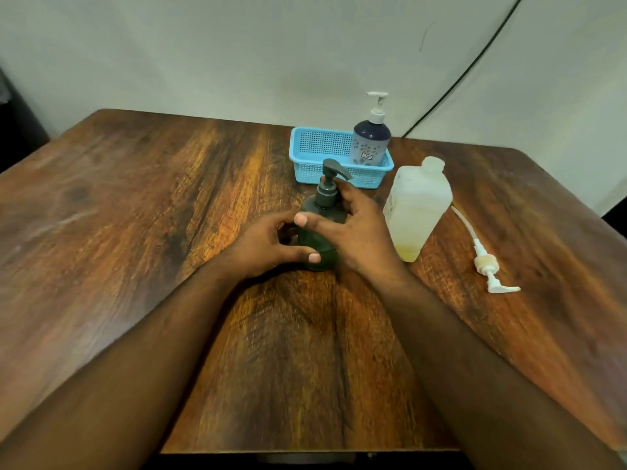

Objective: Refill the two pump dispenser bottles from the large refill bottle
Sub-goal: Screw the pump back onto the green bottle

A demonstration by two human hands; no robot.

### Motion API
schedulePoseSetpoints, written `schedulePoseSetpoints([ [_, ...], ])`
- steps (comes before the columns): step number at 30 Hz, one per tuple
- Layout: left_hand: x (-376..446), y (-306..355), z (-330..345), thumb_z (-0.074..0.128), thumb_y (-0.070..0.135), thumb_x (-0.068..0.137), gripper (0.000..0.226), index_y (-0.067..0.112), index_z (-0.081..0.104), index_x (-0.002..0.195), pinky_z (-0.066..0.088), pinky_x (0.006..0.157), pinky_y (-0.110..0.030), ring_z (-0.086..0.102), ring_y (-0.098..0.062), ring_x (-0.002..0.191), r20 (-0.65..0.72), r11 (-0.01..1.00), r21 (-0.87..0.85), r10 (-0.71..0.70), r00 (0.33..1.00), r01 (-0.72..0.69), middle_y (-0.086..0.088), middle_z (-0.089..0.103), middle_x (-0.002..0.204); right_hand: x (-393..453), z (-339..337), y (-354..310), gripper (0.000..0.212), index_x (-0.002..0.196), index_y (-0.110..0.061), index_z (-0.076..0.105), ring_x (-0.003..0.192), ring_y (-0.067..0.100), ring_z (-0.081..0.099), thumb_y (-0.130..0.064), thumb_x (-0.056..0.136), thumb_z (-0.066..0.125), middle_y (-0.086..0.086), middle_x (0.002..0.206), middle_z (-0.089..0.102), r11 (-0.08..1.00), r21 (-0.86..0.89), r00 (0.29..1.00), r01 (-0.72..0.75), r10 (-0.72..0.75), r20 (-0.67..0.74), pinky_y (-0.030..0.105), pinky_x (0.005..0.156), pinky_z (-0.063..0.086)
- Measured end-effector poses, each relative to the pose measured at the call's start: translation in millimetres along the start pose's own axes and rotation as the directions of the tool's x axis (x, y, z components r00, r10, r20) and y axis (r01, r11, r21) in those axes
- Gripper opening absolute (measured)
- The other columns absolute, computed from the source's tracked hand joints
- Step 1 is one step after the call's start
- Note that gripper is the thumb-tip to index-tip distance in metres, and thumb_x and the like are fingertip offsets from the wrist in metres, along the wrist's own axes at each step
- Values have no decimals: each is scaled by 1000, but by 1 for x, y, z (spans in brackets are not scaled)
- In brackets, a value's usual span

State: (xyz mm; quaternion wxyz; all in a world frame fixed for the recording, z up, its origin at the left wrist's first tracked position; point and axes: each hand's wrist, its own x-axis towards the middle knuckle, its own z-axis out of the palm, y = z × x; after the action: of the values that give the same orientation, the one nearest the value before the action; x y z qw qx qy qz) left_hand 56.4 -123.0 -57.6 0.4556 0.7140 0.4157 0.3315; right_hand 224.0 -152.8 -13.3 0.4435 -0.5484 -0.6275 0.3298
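Observation:
A dark green pump bottle (pixel 324 212) stands upright mid-table with its dark pump head on. My left hand (pixel 268 247) grips its lower body from the left. My right hand (pixel 356 232) wraps the bottle's right side, fingers up by the pump collar and thumb across the front. A navy pump bottle (pixel 371 139) with a white pump stands in the blue basket (pixel 315 150). The large translucent refill bottle (pixel 415 206) stands uncapped to the right, with a little yellow liquid at its bottom.
A loose white pump with its long tube (pixel 485 262) lies on the wooden table (pixel 135 215) right of the refill bottle. A black cable (pixel 475 66) runs down the wall behind. The table's near edge is below my forearms.

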Motion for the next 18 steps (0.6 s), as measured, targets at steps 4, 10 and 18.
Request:
schedulePoseSetpoints([
  [4, 8, 15, -10, 86, 21, 71, 67, 35, 52, 127, 46, 84, -12, 60, 2, 104, 91, 959, 281, -73, 993, 45, 22, 60, 114, 0, -4, -9, 68, 136, -25, 50, 123, 8, 52, -26, 75, 80, -8, 133, 58, 997, -71, 998, 36, -39, -41, 29, 103, 44],
  [10, 58, 21, -29, 83, 45, 68, 88, 24, 42, 143, 44, 104, -48, 49, -27, 127, -6, 532, 808, -422, 906, 253, -1, 50, 140, 37, -5, -34, 59, 127, -22, 57, 116, 7, 54, -32, 74, 81, -9, 127, 61, 991, -79, 963, 112, -128, -238, 29, 99, 47],
  [18, 113, 15, -54, 85, 54, 61, 100, 17, 42, 143, 42, 105, -50, 50, -33, 127, -35, 485, 750, -650, 759, 450, -9, 53, 140, 139, -4, -72, 45, 113, -16, 62, 94, 8, 54, -30, 75, 80, -13, 98, 57, 981, -71, 924, 182, -195, -328, 17, 75, 39],
])
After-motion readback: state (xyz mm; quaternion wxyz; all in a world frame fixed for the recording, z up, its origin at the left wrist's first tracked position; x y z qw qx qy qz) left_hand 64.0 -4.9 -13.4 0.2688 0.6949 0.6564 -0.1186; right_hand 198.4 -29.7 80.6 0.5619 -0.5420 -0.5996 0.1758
